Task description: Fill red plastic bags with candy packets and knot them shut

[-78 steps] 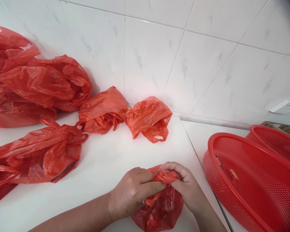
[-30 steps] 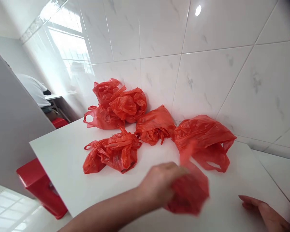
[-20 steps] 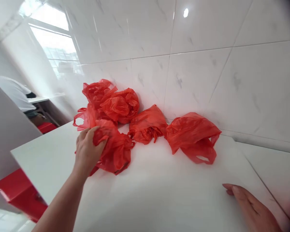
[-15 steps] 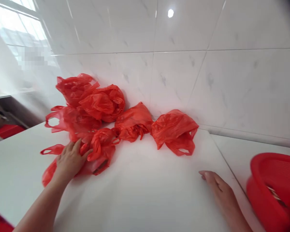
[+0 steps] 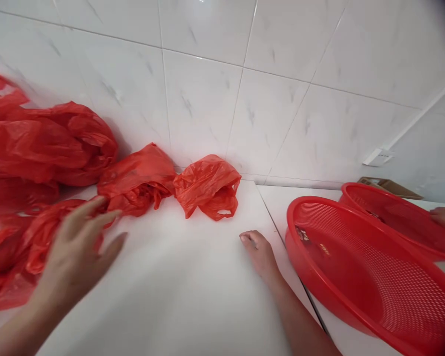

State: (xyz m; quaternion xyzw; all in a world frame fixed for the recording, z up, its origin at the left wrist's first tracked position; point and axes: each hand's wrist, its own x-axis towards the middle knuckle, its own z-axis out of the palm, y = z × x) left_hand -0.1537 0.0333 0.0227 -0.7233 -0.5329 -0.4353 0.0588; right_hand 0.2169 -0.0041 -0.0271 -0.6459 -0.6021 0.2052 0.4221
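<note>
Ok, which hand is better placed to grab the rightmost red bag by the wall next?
Probably your right hand: it sits closer to the rightmost red bag, with nothing in between. Your left hand is farther off, near the red bags on the left.

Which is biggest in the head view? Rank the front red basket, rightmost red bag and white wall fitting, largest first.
1. Front red basket, though cut off by the frame and helped by nearness to the camera
2. Rightmost red bag
3. White wall fitting
</note>
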